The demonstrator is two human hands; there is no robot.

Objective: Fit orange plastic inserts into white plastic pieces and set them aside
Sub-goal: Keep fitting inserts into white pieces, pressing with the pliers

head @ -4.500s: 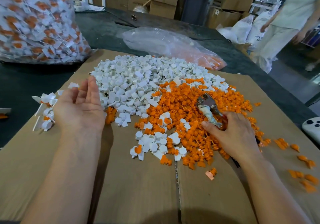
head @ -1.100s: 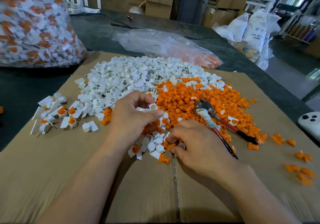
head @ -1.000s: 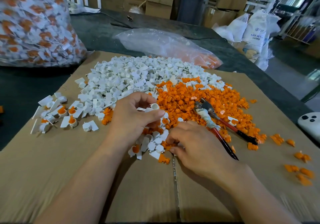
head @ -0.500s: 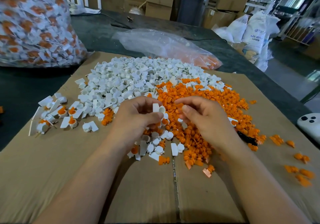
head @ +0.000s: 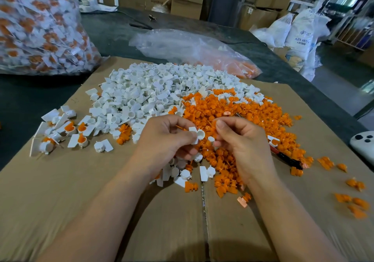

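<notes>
My left hand [head: 168, 142] pinches a white plastic piece [head: 197, 135] by its flat tab, cup opening facing me. My right hand [head: 242, 142] is just right of it, thumb and fingers curled together close to the cup as if pinching a small orange insert that the fingers mostly hide. Both hands hover over the near edge of the orange insert pile [head: 232, 107]. The white piece pile [head: 141, 91] lies behind and to the left. Several fitted white-and-orange pieces [head: 79, 138] lie apart at the left on the cardboard [head: 81, 201].
A big clear bag of fitted pieces [head: 40, 28] stands back left. A clear bag with orange inserts [head: 202, 53] lies behind the piles. A red-and-black tool handle [head: 287, 159] pokes out right of my right hand. A white controller [head: 364, 146] sits at the right edge.
My right hand left the near orange pieces and rose to meet the left hand, covering the tool. The left hand lifted its white piece slightly. The two hands have closed in on each other.
</notes>
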